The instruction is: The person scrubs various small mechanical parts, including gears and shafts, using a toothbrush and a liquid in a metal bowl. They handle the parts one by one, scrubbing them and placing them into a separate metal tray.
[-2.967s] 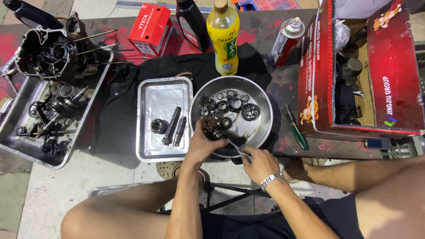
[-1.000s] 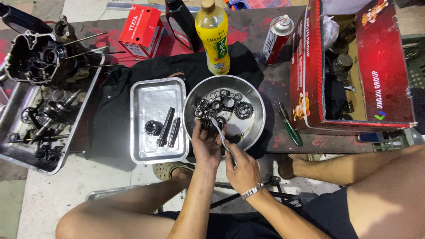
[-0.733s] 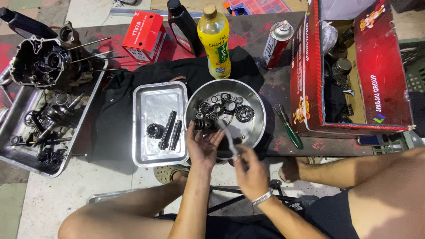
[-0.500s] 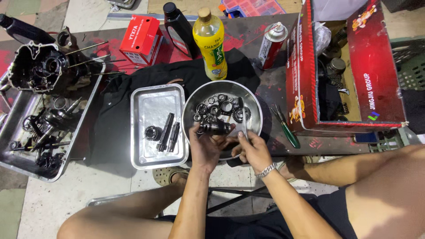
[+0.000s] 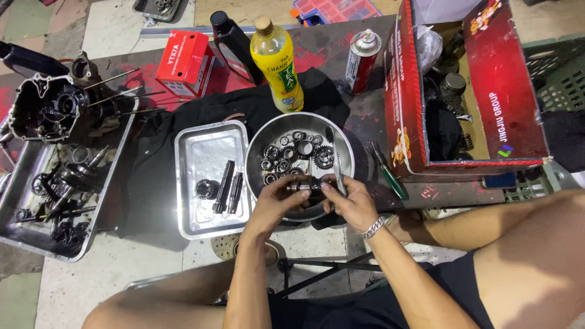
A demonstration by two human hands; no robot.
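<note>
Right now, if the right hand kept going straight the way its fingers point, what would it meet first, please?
The right hand points up and left over the round metal bowl; it would likely meet the loose gears inside, though depth is unclear.

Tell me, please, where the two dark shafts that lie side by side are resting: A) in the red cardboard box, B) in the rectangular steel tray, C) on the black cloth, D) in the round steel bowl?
B: the two dark shafts lie next to a gear in the rectangular steel tray, left of the round steel bowl.
</note>
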